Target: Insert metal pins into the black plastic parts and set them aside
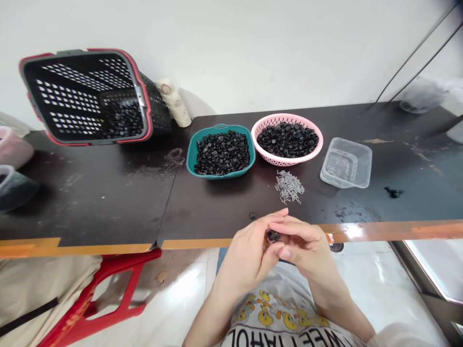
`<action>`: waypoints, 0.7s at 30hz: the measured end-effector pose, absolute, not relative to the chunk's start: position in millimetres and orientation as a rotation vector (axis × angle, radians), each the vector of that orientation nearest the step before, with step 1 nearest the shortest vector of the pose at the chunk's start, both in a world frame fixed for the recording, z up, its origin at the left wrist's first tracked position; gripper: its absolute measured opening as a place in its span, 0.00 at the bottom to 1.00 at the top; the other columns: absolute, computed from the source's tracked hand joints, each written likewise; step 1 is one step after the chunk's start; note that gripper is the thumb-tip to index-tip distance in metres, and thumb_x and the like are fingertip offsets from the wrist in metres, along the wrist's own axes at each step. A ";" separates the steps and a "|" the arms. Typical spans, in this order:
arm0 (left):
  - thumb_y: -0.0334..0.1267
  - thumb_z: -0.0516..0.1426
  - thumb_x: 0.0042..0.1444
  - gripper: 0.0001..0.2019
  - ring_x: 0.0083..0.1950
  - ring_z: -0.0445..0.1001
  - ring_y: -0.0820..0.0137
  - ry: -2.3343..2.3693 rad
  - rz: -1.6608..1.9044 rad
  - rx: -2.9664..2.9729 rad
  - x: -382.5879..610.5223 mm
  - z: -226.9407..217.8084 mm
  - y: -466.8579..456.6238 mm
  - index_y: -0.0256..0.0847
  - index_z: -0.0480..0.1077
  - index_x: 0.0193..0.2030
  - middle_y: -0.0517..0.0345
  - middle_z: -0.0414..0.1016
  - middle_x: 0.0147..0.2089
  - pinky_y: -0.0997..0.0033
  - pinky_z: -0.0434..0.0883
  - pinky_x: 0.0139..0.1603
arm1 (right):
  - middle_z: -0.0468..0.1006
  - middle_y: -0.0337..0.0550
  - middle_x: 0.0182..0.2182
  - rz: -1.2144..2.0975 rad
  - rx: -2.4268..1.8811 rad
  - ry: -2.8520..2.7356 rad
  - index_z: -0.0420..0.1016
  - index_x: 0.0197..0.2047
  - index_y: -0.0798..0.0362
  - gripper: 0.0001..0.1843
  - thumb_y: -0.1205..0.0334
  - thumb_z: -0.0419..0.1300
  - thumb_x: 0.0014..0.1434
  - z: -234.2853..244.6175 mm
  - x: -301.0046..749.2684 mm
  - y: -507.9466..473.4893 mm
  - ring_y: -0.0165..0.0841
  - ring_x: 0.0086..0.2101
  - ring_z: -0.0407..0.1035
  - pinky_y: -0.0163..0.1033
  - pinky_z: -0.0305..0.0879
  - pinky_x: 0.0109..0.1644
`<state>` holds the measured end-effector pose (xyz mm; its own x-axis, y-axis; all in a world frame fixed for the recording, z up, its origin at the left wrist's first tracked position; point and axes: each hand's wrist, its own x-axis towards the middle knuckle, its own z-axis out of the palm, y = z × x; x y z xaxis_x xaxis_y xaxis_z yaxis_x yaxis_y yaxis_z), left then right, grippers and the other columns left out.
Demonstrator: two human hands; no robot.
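Note:
My left hand (249, 253) and my right hand (304, 241) meet at the table's near edge, fingers pinched together around a small black plastic part (273, 235). Just beyond them a single black part (252, 215) lies on the dark table (108, 202). A pile of small metal pins (288, 186) lies further in. Behind it stand a teal basket (191, 149) and a pink basket (260, 126), both full of black parts.
A clear plastic tub (358, 166) holding a few pins sits right of the pink basket. A black and red crate (141, 91) lies tipped on its side at the back left. A red stool (108, 289) stands under the table. Bowls sit at the left edge.

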<state>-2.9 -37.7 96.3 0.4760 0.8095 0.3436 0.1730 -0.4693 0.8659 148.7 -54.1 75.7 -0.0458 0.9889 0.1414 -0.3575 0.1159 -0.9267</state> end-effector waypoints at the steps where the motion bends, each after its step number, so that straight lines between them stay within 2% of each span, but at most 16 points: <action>1: 0.47 0.48 0.71 0.18 0.62 0.74 0.62 0.822 0.998 1.909 -2.9 96.3 -38.1 0.44 0.61 0.63 0.46 0.72 0.65 0.58 0.74 0.61 | 0.84 0.41 0.40 1.314 -0.818 -1.043 0.85 0.45 0.36 0.16 0.57 0.75 0.51 75.2 148.4 -54.3 0.32 0.32 0.75 0.35 0.75 0.33; 6: 0.45 0.48 0.71 0.18 0.63 0.73 0.60 0.853 0.961 1.871 -3.6 99.2 -39.9 0.44 0.60 0.64 0.47 0.70 0.66 0.57 0.73 0.61 | 0.84 0.42 0.40 1.334 -0.835 -1.015 0.86 0.45 0.38 0.16 0.56 0.75 0.51 79.0 146.6 -55.1 0.35 0.37 0.77 0.38 0.79 0.39; 9: 0.43 0.48 0.71 0.19 0.63 0.73 0.62 0.854 0.933 1.858 -4.3 102.2 -39.3 0.45 0.58 0.66 0.48 0.69 0.67 0.58 0.72 0.62 | 0.84 0.42 0.43 1.370 -0.824 -1.017 0.85 0.47 0.38 0.17 0.57 0.74 0.53 83.0 147.4 -55.4 0.36 0.39 0.78 0.39 0.80 0.43; 14: 0.42 0.48 0.71 0.19 0.62 0.74 0.62 0.852 0.944 1.864 -3.7 104.2 -37.9 0.45 0.59 0.66 0.48 0.71 0.66 0.59 0.72 0.62 | 0.83 0.42 0.48 1.310 -0.829 -1.081 0.83 0.50 0.38 0.12 0.57 0.67 0.62 81.6 151.8 -56.2 0.37 0.47 0.77 0.40 0.77 0.51; 21: 0.44 0.47 0.71 0.18 0.61 0.76 0.60 0.874 0.964 1.899 -2.0 103.1 -38.9 0.44 0.60 0.64 0.46 0.73 0.64 0.56 0.74 0.60 | 0.83 0.44 0.48 1.273 -0.845 -1.130 0.83 0.50 0.37 0.12 0.57 0.66 0.63 77.6 154.0 -57.2 0.38 0.46 0.78 0.42 0.78 0.48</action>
<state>-2.0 -38.9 103.1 0.4673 0.8340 0.2933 0.2107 -0.4272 0.8792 154.0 -57.2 77.6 -0.0620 0.9838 0.1684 -0.2838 0.1444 -0.9480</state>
